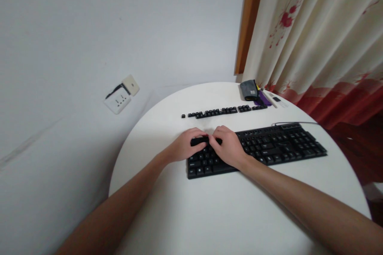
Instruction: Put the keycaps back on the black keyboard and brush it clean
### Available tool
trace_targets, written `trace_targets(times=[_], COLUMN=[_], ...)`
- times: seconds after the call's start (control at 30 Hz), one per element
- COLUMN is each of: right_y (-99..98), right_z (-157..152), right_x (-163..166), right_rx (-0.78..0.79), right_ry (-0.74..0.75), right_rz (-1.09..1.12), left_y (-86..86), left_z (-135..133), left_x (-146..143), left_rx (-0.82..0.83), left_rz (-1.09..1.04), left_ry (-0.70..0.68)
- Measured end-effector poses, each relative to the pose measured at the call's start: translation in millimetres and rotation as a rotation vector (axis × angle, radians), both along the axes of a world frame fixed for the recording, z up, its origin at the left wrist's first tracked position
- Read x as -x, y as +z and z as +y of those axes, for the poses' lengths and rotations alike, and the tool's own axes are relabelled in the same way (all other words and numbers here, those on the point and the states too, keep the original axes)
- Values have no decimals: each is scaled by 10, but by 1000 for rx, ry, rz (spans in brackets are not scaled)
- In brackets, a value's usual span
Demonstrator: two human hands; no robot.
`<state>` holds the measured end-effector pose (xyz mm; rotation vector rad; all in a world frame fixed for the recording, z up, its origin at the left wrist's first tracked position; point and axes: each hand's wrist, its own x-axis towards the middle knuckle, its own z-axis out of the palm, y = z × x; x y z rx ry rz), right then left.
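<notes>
A black keyboard (271, 149) lies on the white round table, slightly angled. At its back left corner, my left hand (187, 143) is closed, fingers curled over the far edge and thumb in front, with a smooth black strip showing between them. My right hand (229, 145) is closed on the same back edge just to the right, its wrist over the keys. The fingertips of both hands meet there; anything small between them is hidden. Behind the keyboard, loose black keycaps (215, 112) lie in a long row, with a single keycap (183, 116) at the left end.
A grey cloth pouch (249, 90) sits at the table's back right, beside a purple item (264, 98) and a whitish stick (271, 99). The keyboard cable (295, 122) runs rightward. A wall socket (117, 100) is on the left; a curtain (284, 36) hangs behind the table (185, 215).
</notes>
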<state>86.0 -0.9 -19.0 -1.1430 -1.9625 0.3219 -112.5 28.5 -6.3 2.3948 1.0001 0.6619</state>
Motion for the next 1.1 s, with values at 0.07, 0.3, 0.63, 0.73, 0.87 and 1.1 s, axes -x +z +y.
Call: trace_targets(times=[0.07, 0.3, 0.63, 0.73, 0.87, 1.1], right_y=[-3, 17, 27, 95, 188, 123], right_z=[26, 74, 67, 27, 1, 60], right_x=[-6, -32, -46, -76, -187, -220], right_rx=[39, 134, 194, 141, 57, 100], right_ry=[-41, -89, -41, -7, -5, 11], right_rz=[83, 301, 400, 437, 338, 134], left_y=[32, 63, 84, 114, 179, 257], left_z=[-36, -241, -328, -288, -239, -181], left_x=[4, 26, -11, 29, 93, 179], left_rx=[-22, -52, -89, -60, 2, 89], left_rz=[49, 329, 396, 408, 437, 436], left_ry=[-52, -145, -162, -150, -128, -106])
